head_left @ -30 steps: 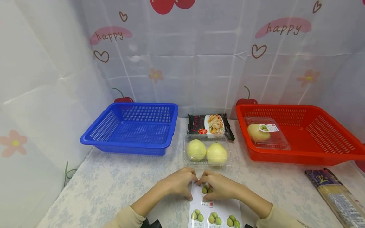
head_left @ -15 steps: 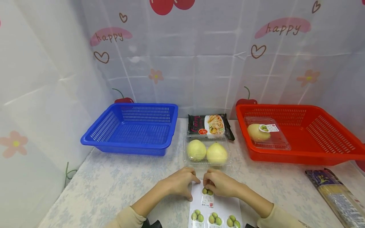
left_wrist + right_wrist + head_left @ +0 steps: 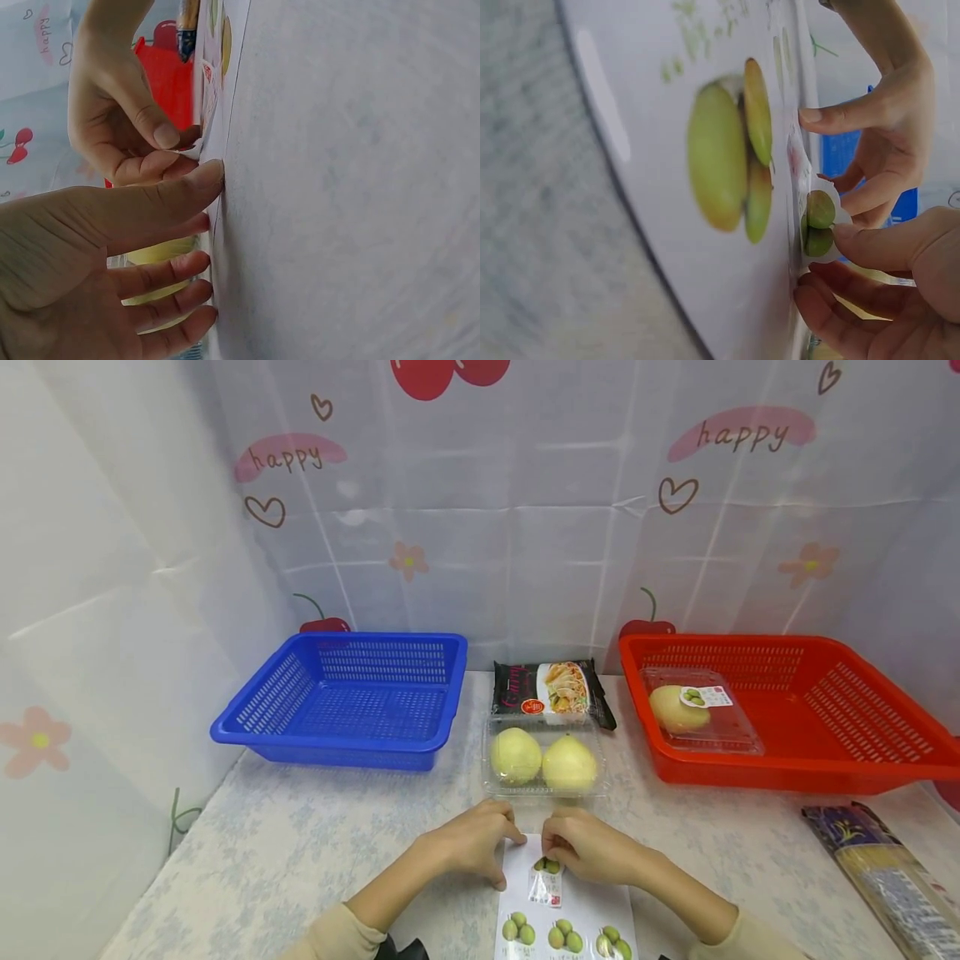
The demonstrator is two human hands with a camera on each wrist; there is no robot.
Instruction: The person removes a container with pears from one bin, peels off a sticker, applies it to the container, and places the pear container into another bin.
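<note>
A white sheet (image 3: 517, 893) printed with green fruit labels lies at the front centre. The right hand (image 3: 592, 847) pinches the top of one label (image 3: 545, 888) between thumb and finger; in the right wrist view that label (image 3: 820, 214) is lifted at its fruit end, under the right thumb (image 3: 877, 244). Its lower part still lies against the sheet. The left hand (image 3: 468, 843) rests at the sheet's upper left edge, fingers spread and slightly bent, thumb and forefinger touching the sheet; the left wrist view shows its thumb (image 3: 180, 196) on the edge. Behind the hands sits a clear box with two pale yellow fruits (image 3: 570, 764).
A blue basket (image 3: 337, 743) stands at the back left. A red basket (image 3: 787, 772) at the back right holds a clear box with one labelled fruit (image 3: 678, 710). Behind the fruit box lies a black food packet (image 3: 517, 689); a long noodle packet (image 3: 885, 877) lies far right.
The right hand has moved slightly right and drawn its fingers together on the label's top, and the label has come up with it and shifted a little. The left hand has stayed at the sheet's edge.
</note>
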